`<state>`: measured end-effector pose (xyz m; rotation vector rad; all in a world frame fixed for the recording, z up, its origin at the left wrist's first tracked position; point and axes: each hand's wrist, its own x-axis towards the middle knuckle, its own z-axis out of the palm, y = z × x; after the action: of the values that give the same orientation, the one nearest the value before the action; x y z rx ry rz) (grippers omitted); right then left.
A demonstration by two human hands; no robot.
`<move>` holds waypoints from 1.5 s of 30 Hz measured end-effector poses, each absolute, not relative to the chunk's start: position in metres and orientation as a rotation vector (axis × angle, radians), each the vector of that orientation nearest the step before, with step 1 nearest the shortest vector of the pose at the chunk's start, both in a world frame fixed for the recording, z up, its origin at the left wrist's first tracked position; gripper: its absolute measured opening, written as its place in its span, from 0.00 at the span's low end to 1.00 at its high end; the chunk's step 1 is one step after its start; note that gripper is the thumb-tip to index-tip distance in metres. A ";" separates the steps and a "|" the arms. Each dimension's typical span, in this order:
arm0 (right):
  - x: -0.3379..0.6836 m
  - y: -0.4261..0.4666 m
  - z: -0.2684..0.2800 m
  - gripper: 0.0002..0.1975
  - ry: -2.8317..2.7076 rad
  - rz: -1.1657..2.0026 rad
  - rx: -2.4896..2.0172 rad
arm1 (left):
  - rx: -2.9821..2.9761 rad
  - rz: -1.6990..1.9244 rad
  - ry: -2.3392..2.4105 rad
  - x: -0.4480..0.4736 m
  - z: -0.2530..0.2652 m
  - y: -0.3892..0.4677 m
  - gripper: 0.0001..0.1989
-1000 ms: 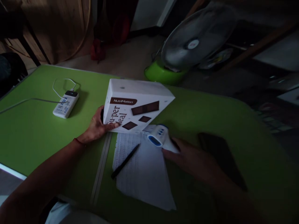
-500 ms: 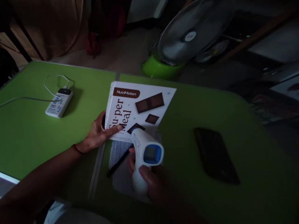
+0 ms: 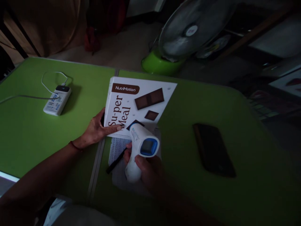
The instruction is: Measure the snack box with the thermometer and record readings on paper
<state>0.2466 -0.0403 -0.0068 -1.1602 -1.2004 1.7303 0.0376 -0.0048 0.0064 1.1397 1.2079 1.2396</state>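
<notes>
My left hand (image 3: 97, 128) grips the lower left edge of a white "NutriMotion Su-per Meal" box (image 3: 124, 110), thumb across its front. The box is tilted above the table, its printed face toward me. In my right hand (image 3: 147, 166) is a white infrared thermometer (image 3: 137, 150) with a blue-framed screen (image 3: 148, 146). Its front end is close to the lower part of the box; whether they touch I cannot tell. Under both lies a printed sheet or pouch (image 3: 118, 146), partly hidden, with a black pen (image 3: 116, 161) on it.
On the green table (image 3: 28, 131) lie a white power bank (image 3: 57, 100) with a cable (image 3: 25, 96) at the left and a dark phone (image 3: 213, 149) at the right. A large fan (image 3: 185, 37) and a green basin-like object (image 3: 162, 64) stand beyond the far edge.
The thermometer has shifted slightly left and up in view, and the whole scene has moved a little the same way. Both hands keep their holds.
</notes>
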 end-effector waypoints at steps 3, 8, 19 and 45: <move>0.245 -0.041 -0.003 0.22 -1.167 1.703 -1.159 | 1.153 1.221 1.241 0.037 0.006 -0.004 0.36; 0.243 -0.040 -0.005 0.21 -1.180 1.661 -1.150 | 1.162 1.224 1.224 0.036 0.006 -0.004 0.36; 0.246 -0.039 -0.005 0.17 -1.253 1.693 -1.090 | 1.188 1.220 1.242 0.035 0.005 -0.004 0.35; 0.327 0.040 -0.020 0.21 -2.389 0.021 -1.516 | 1.736 1.548 1.326 0.022 -0.040 0.023 0.26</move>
<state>0.3274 0.0397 -0.0202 -1.5159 -2.3893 0.0213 0.0219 0.0232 -0.0398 1.7365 1.3259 1.5477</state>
